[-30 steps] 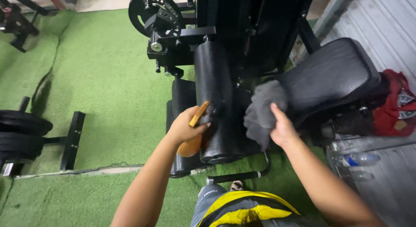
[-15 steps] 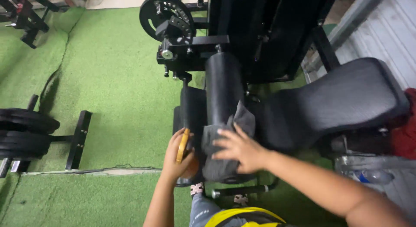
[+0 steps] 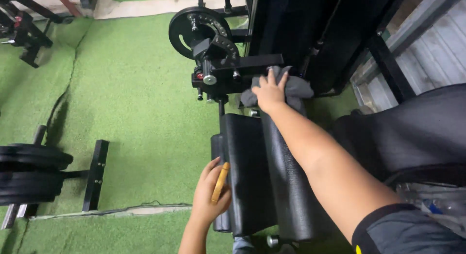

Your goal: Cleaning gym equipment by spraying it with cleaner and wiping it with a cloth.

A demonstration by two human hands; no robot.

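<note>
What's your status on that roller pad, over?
Right hand presses grey cloth on far end of black roller pad. Left hand grips orange bottle beside it. Nothing in the way.

The orange bottle [image 3: 219, 183] was mostly hidden by the left hand [image 3: 209, 196]; the seat [image 3: 417, 132] ran off frame, perhaps padded.

One package shows: a clear plastic bottle [image 3: 429, 205] with a blue label, lying at the lower right (mostly hidden). No signs or screens.
</note>
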